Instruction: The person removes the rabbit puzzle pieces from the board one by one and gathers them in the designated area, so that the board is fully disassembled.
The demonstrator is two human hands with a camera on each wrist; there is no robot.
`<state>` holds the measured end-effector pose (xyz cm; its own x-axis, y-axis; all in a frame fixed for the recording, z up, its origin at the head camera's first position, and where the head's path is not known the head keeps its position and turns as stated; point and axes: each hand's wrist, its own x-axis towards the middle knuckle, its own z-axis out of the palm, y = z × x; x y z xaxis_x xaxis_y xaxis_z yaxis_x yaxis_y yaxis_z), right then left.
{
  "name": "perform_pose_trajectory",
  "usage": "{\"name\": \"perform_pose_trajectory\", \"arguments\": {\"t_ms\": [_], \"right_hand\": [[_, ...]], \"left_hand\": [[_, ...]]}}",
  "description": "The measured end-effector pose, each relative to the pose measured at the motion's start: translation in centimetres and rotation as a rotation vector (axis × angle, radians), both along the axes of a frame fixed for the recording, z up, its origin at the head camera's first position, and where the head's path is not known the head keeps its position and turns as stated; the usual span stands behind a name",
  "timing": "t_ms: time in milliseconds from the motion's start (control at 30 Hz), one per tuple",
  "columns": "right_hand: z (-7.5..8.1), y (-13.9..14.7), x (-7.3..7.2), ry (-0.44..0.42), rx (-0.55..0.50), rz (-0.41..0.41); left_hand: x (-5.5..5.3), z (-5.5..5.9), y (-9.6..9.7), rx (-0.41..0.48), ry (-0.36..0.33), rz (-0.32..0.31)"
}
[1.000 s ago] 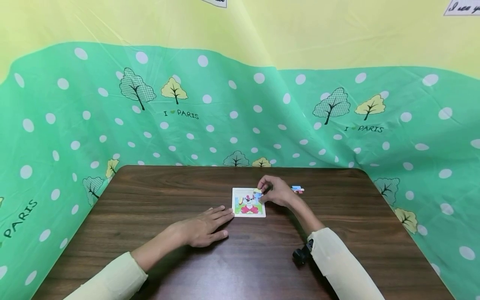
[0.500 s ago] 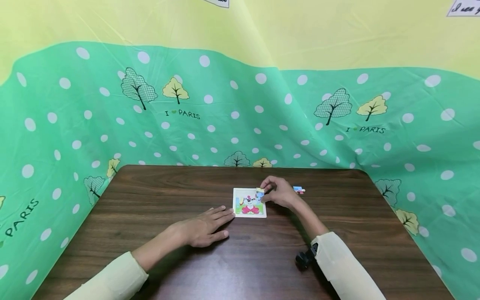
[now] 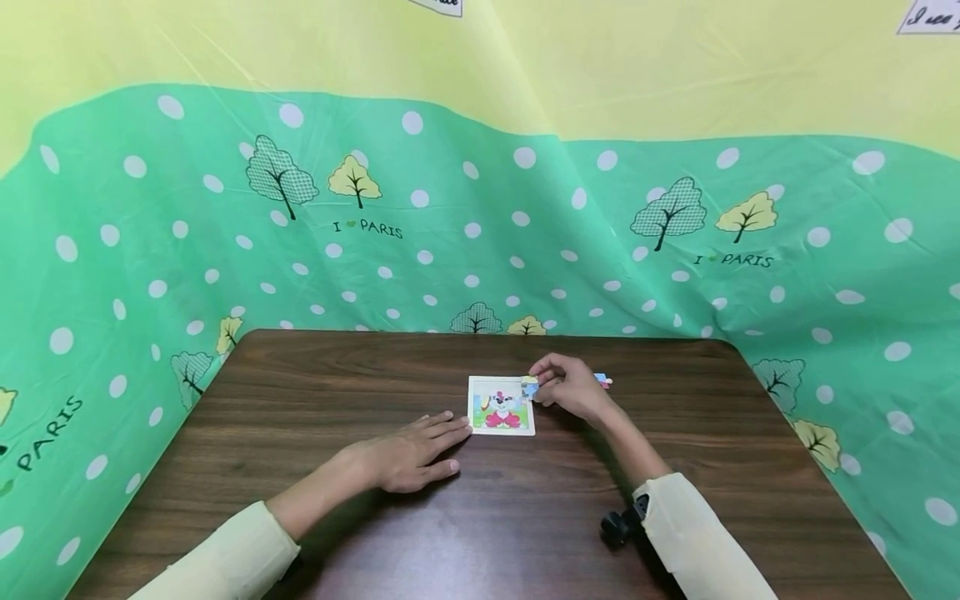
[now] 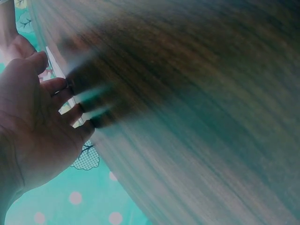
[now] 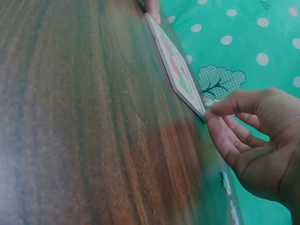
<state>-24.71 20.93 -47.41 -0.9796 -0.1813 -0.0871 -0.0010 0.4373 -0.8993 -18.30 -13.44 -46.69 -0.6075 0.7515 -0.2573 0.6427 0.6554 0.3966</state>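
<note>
A white-framed jigsaw puzzle (image 3: 501,431) with a cartoon animal in pink lies on the table in the head view. My right hand (image 3: 573,388) pinches a blue and yellow puzzle piece (image 3: 529,388) between thumb and fingers, at the frame's upper right corner. The right wrist view shows that hand (image 5: 262,136) at the end of the puzzle frame (image 5: 180,86); most of the piece is hidden there. My left hand (image 3: 408,454) lies flat with fingers straight, its fingertips at the frame's lower left corner. In the left wrist view the left hand's (image 4: 42,122) palm side shows.
Partly behind the right hand lies a loose puzzle piece (image 3: 603,381); the right wrist view shows two loose pieces, one blue-dark (image 5: 226,183) and one pinkish (image 5: 234,213). The brown wooden table (image 3: 360,367) ends at a green dotted cloth (image 3: 420,283).
My right hand has moved slightly right with the pinched piece, from inside the frame's upper right area to its corner, covering more of the loose piece. The left hand has stayed in place.
</note>
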Motion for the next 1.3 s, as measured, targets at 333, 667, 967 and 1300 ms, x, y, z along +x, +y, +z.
{"name": "perform_pose_trajectory", "arguments": {"t_ms": [333, 667, 967, 1300], "right_hand": [[0.2, 0.8, 0.5, -0.015, -0.035, -0.035], [0.8, 2.9, 1.1, 0.034, -0.026, -0.084], [1.0, 4.8, 1.8, 0.043, -0.020, -0.105], [1.5, 7.0, 2.6, 0.033, -0.002, -0.131]], "left_hand": [[0.0, 0.0, 0.0, -0.001, 0.011, 0.001], [0.2, 0.0, 0.1, 0.007, 0.010, 0.010], [0.3, 0.2, 0.0, 0.011, 0.008, 0.014], [0.3, 0.0, 0.0, 0.012, 0.016, 0.019]]}}
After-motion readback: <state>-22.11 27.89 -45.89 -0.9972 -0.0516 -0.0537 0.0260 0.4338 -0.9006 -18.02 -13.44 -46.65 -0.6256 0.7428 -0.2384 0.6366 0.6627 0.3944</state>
